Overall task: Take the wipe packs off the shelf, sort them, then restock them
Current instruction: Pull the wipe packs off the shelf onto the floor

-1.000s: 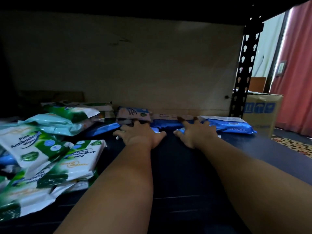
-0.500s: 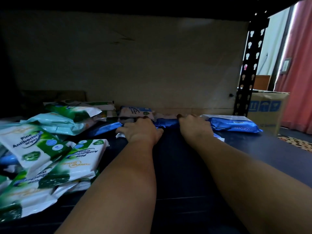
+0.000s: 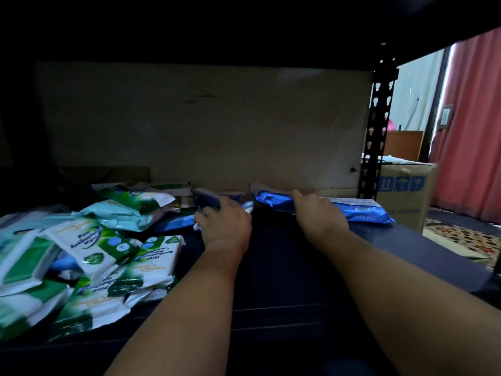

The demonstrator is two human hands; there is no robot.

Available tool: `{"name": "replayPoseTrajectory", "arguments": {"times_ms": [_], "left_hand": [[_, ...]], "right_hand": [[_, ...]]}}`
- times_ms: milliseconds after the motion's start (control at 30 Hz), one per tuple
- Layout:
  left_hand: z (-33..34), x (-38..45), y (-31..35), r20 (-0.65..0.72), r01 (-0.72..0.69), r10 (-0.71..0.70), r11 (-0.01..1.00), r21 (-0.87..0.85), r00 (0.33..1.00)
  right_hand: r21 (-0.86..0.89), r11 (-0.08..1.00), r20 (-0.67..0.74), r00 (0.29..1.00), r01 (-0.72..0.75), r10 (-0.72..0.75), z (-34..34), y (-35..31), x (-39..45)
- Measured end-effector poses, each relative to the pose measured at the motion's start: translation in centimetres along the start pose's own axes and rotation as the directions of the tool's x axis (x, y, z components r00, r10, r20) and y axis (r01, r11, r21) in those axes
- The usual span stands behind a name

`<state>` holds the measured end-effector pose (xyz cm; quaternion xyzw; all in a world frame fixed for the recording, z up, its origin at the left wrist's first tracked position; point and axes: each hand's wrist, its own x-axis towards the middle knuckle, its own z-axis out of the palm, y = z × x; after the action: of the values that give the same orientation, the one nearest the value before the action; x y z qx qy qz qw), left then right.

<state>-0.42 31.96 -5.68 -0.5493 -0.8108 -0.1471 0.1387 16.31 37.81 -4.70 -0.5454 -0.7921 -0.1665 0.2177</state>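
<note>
Seen from above: left hand (image 3: 226, 222) curled around a small dark blue wipe pack (image 3: 207, 199) at the back of the dark shelf board (image 3: 284, 267), right hand (image 3: 317, 213) gripping the near end of a long glossy blue wipe pack (image 3: 363, 211) lying flat against the back wall. Heaped loosely to the left, green-and-white antibacterial wipe packs (image 3: 108, 256), a few overhanging the front edge. Judged likely to slip from the slick film if pulled by one end, or to knock the heap off with a forearm
</note>
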Motion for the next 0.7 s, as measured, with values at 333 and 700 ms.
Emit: {"name": "replayPoseTrajectory", "arguments": {"times_ms": [333, 700], "left_hand": [[-5.7, -6.8, -1.3, -0.154, -0.037, 0.042, 0.999, 0.031, 0.987], [-8.7, -17.9, -4.8, -0.459, -0.142, 0.203, 0.976, 0.164, 0.865]], "right_hand": [[-0.080, 0.997, -0.053, 0.999, 0.002, -0.007, -8.7, 2.6, -6.4], [-0.155, 0.988, 0.006, 1.000, 0.010, -0.009, -13.4, 2.0, -18.4]]}}
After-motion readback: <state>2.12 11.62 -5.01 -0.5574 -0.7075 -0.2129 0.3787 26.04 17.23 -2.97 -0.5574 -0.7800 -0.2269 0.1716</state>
